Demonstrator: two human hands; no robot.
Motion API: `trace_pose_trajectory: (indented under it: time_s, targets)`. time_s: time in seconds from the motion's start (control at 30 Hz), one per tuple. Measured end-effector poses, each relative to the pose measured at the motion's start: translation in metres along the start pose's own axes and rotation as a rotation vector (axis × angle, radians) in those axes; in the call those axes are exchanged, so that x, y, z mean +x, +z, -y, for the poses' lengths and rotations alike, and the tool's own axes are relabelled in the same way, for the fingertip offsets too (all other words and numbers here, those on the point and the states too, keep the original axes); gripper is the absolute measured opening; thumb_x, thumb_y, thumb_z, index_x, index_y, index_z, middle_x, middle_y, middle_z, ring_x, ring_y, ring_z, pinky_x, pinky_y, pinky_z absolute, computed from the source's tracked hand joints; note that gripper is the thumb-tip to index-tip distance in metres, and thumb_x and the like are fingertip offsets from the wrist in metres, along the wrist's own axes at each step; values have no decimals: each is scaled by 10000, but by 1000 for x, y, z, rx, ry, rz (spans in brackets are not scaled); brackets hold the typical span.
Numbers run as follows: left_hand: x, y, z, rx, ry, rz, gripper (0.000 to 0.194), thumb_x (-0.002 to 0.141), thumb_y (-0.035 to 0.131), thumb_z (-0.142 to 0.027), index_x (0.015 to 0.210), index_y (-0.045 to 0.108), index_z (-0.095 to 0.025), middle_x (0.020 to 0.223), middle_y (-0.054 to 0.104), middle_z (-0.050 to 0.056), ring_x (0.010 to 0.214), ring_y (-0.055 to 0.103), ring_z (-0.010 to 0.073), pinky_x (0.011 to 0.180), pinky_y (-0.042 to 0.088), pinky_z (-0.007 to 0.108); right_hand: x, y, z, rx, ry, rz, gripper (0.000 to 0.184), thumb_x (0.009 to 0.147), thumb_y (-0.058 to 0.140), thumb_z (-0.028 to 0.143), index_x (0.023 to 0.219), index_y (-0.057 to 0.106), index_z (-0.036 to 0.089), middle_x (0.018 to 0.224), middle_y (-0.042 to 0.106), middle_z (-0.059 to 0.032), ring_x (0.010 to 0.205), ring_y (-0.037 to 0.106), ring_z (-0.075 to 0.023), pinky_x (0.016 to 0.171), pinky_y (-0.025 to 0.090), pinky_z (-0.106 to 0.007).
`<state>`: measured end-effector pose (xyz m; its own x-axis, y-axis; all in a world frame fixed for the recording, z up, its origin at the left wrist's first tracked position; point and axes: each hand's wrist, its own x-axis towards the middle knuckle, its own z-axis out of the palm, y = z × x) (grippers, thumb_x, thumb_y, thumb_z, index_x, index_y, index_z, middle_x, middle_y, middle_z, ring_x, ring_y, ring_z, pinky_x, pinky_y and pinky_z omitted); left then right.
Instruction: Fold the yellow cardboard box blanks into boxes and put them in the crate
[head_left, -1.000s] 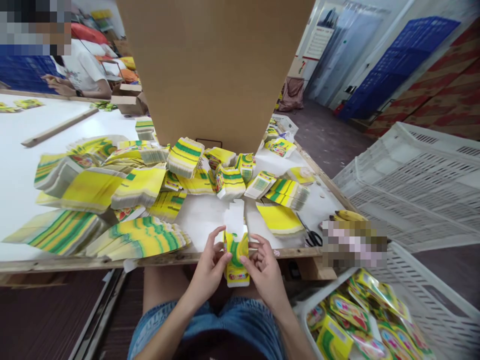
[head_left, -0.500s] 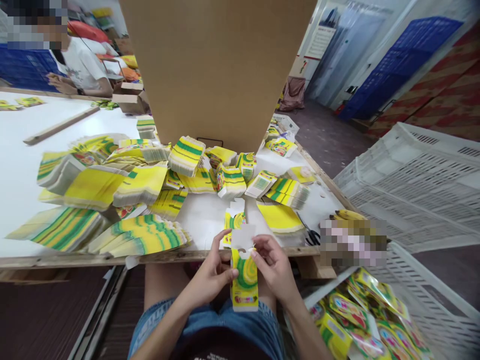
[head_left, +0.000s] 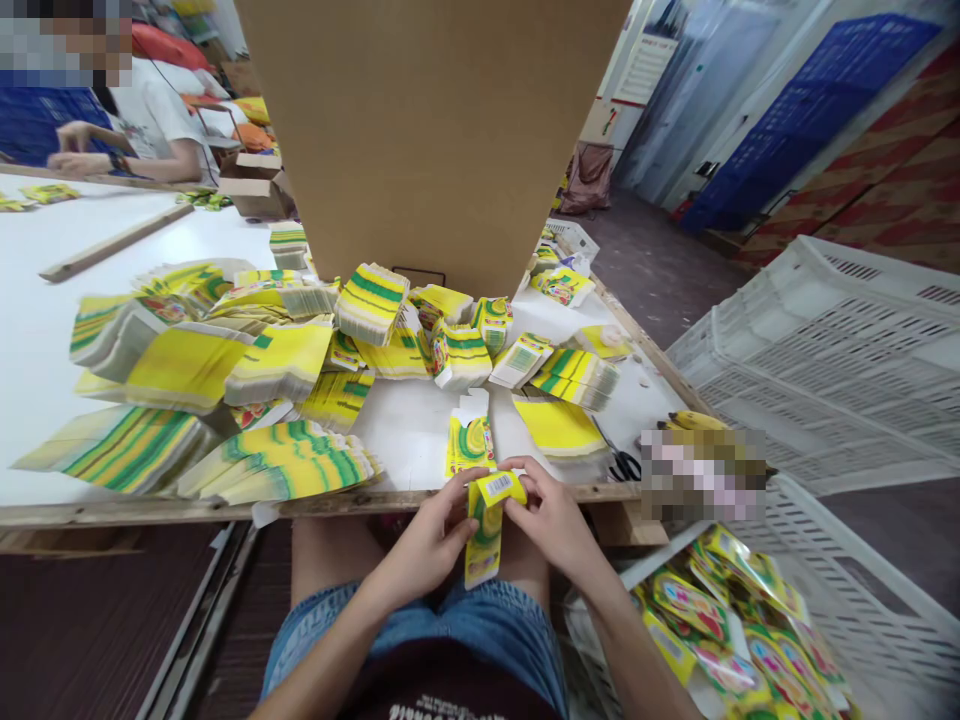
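Observation:
Over my lap, just in front of the table edge, I hold a small yellow-and-green printed carton [head_left: 484, 545] between both hands. My left hand [head_left: 431, 535] pinches its left side, thumb toward me. My right hand [head_left: 549, 515] grips the upper right, where a yellow flap with a barcode is folded over the top. Past my fingers, another flat yellow-green carton [head_left: 469, 440] lies on the table with its white tab pointing away. Some of my fingertips are hidden behind the carton.
Stacks of flat cartons [head_left: 285, 360] cover the table's left and middle. A tall cardboard box [head_left: 435, 140] stands behind them. Scissors [head_left: 624, 462] and bananas [head_left: 697, 422] lie right. A white crate [head_left: 862, 590] holds packed cartons. A co-worker [head_left: 150, 120] sits far left.
The carton's plain white end flap has been folded down, and its barcode side now faces me. The carton has risen slightly. The co-worker's hands have shifted left.

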<state>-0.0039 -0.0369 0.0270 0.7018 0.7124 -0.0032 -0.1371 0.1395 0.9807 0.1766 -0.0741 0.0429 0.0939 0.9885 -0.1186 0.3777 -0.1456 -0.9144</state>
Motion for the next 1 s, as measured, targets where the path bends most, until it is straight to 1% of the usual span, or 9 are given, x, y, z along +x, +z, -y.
trace_pose_trajectory:
  time_s: [0.1, 0.17, 0.3, 0.43, 0.53, 0.67, 0.77, 0.87, 1.0]
  targets:
    - [1, -2, -4, -97, -10, 0, 554, 858, 547, -150, 1382, 387, -233, 1331, 554, 121, 1178, 557, 252, 973, 457, 375, -2, -5, 6, 164, 25, 105, 432, 775, 660, 260, 1185, 530, 223, 895, 704, -20, 826, 664, -199, 724, 513, -294]
    - [2, -3, -5, -131, -25, -8, 571, 853, 562, -154, 1386, 376, -238, 1318, 565, 126, 1132, 591, 254, 924, 485, 366, -4, -11, 11, 223, 26, 135, 502, 787, 666, 346, 1246, 522, 202, 1002, 693, -57, 885, 657, -212, 767, 519, -316]
    - [2, -3, -3, -124, -45, -17, 570, 852, 566, -159, 1384, 381, -244, 1317, 569, 119, 1134, 593, 251, 945, 479, 374, -5, -17, 18, 217, 47, 155, 484, 835, 605, 386, 1258, 536, 162, 991, 685, -71, 910, 643, -208, 805, 508, -321]
    - [1, -2, -5, -61, -20, -34, 533, 862, 544, -163, 1373, 411, -234, 1365, 530, 110, 1207, 536, 248, 1004, 444, 379, -1, -15, 17, 272, 72, 192, 485, 784, 668, 342, 1218, 530, 175, 1006, 686, -62, 968, 624, -207, 848, 478, -318]
    - [0, -5, -7, -36, -32, -43, 546, 864, 535, -154, 1386, 396, -234, 1347, 547, 107, 1152, 574, 233, 961, 471, 352, 2, -15, 15, 331, 91, 233, 492, 785, 669, 375, 1210, 524, 174, 955, 684, -46, 897, 624, -182, 816, 472, -297]
    - [1, -7, -5, 15, -77, -72, 536, 847, 567, -179, 1363, 429, -216, 1294, 583, 120, 987, 651, 226, 853, 518, 340, 6, -16, 10, 329, 120, 256, 441, 802, 650, 390, 1163, 533, 165, 773, 660, 1, 673, 585, -131, 701, 464, -261]
    - [3, -5, -3, -22, -76, -63, 525, 840, 591, -202, 1346, 450, -201, 1254, 612, 124, 1016, 642, 242, 894, 502, 367, 8, -13, 8, 283, 131, 234, 394, 789, 657, 358, 1115, 518, 186, 699, 646, 22, 627, 589, -138, 669, 468, -265]
    - [5, -3, -6, -149, -71, -41, 551, 830, 618, -222, 1352, 441, -200, 1212, 640, 127, 1074, 622, 256, 940, 478, 389, 8, -7, 9, 104, 112, 128, 301, 805, 621, 324, 1068, 516, 221, 591, 600, 52, 546, 566, -148, 566, 431, -245]
    - [8, -3, -15, -259, -109, -105, 600, 772, 699, -264, 1318, 464, -185, 1112, 686, 131, 974, 665, 256, 828, 523, 347, 7, 0, 16, -173, 32, 11, 285, 821, 604, 288, 1095, 535, 249, 478, 512, 83, 456, 466, -141, 473, 319, -224]
